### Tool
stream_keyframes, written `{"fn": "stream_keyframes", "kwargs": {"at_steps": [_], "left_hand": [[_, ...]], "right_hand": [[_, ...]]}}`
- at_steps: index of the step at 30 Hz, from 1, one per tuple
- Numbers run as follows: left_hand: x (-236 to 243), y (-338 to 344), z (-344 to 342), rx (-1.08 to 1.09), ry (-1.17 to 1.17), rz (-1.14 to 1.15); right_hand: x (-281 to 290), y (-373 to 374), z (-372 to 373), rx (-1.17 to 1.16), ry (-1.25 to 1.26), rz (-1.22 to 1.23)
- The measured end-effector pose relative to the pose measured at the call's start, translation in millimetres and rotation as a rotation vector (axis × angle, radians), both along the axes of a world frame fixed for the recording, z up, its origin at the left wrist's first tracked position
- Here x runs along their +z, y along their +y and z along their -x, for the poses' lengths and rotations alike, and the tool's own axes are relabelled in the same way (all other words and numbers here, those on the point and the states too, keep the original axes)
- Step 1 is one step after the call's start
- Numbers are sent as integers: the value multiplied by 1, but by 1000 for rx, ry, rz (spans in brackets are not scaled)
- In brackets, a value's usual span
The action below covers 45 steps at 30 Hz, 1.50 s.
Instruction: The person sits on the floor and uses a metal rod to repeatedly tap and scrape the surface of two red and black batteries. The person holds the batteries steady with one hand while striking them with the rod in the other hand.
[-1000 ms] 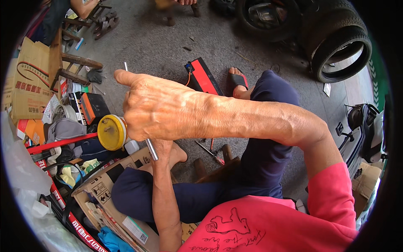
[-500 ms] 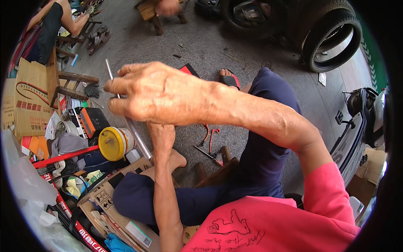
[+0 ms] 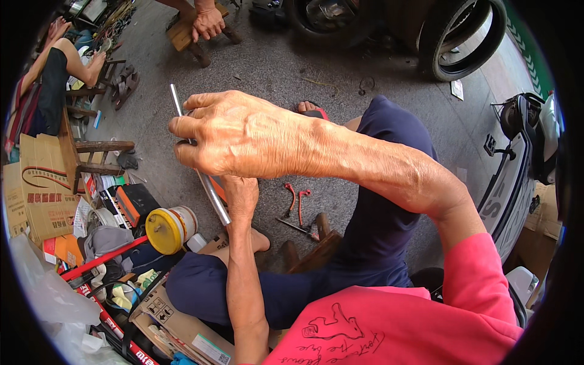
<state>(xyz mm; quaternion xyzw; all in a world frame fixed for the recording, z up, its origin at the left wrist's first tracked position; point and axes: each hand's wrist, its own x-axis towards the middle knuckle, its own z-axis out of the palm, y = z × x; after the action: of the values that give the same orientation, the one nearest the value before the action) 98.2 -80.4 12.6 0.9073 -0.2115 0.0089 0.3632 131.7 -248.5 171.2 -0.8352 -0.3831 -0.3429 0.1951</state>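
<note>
A slim silvery metal tube (image 3: 214,199) slants down in front of me, its lower end slightly bent. My right hand (image 3: 222,131) reaches across from the right with its fingers closed around the upper part of the tube. Just below it is my left hand (image 3: 241,196), close beside the tube. The right hand covers the left hand's fingers, so whether they grip anything does not show. A small bit of something orange-red shows between the tube and my left hand.
A yellow-lidded bucket (image 3: 165,231) stands at left among boxes, bags and a red bar. Red-handled tools (image 3: 299,204) lie on the floor by a low wooden stool (image 3: 317,246). Tyres (image 3: 453,45) stand far right. Another person's hand (image 3: 208,23) is by a far stool.
Both hands and the tube sit a little farther right in the picture, while the background has shifted left and partly upward. The other person's hand and far stool show more fully.
</note>
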Motion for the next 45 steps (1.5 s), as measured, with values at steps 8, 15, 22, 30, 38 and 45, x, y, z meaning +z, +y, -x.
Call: {"fn": "stream_keyframes", "kwargs": {"at_steps": [8, 15, 22, 30, 38, 45], "left_hand": [[14, -17, 2, 79, -13, 206], [10, -16, 1, 140, -2, 228], [7, -9, 3, 118, 61, 119], [33, -24, 9, 26, 223, 322], [32, -28, 7, 66, 258, 410], [30, -21, 12, 58, 202, 245]], "right_hand": [[-4, 3, -1, 29, -8, -29], [-3, 3, 0, 66, 153, 99], [-2, 6, 0, 53, 82, 68], [6, 1, 7, -6, 76, 78], [9, -3, 7, 16, 204, 89], [5, -2, 5, 42, 61, 62]]}}
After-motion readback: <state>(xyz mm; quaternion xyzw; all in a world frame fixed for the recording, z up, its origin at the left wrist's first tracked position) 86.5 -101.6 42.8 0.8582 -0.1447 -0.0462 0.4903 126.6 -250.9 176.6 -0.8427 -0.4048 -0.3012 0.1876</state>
